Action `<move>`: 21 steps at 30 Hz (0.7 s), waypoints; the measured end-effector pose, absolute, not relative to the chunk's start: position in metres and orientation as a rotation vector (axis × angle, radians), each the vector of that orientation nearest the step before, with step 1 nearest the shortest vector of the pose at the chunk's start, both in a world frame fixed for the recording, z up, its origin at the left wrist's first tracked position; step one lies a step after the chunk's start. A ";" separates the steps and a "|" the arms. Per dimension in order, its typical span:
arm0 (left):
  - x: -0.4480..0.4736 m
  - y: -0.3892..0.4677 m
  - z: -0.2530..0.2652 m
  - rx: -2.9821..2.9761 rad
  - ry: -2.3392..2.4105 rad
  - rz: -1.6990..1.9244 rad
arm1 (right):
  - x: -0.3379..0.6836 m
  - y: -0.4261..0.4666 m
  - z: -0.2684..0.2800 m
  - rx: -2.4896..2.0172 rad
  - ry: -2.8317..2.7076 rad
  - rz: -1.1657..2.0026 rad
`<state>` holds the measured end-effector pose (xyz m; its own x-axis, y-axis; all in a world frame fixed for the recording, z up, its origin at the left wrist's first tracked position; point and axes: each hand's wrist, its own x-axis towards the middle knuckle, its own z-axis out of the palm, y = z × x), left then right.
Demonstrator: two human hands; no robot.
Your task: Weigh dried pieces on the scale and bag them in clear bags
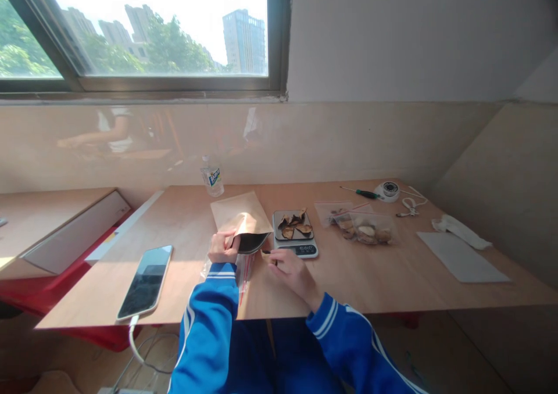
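My left hand is closed on the near edge of a brown paper bag, whose dark mouth gapes toward me. Just right of that mouth, my right hand pinches a small dried slice, brown with a dark edge. A white kitchen scale stands behind the right hand, its display lit but too small to read. Several dried slices with dark rims lie on its plate. Beneath my left wrist, clear plastic zip bags with red strips lie partly hidden.
Zip bags of dried pieces lie right of the scale. Farther back are a green-handled screwdriver and a white dome camera with cable. A bottle, a charging phone and a white sheet also occupy the table.
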<state>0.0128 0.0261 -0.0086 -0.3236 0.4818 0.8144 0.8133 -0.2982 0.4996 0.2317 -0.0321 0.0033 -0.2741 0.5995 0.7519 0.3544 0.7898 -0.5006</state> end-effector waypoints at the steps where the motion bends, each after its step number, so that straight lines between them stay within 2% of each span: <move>1: 0.012 0.027 -0.009 -1.631 -1.649 -1.660 | 0.243 -0.035 0.003 -0.766 -1.868 0.247; 10: 0.010 0.028 -0.011 -1.645 -1.693 -1.665 | 0.350 -0.019 -0.011 -1.301 -1.508 -0.142; 21: 0.013 0.028 -0.009 -1.630 -1.700 -1.669 | 0.361 -0.011 -0.031 -1.484 -1.404 -0.032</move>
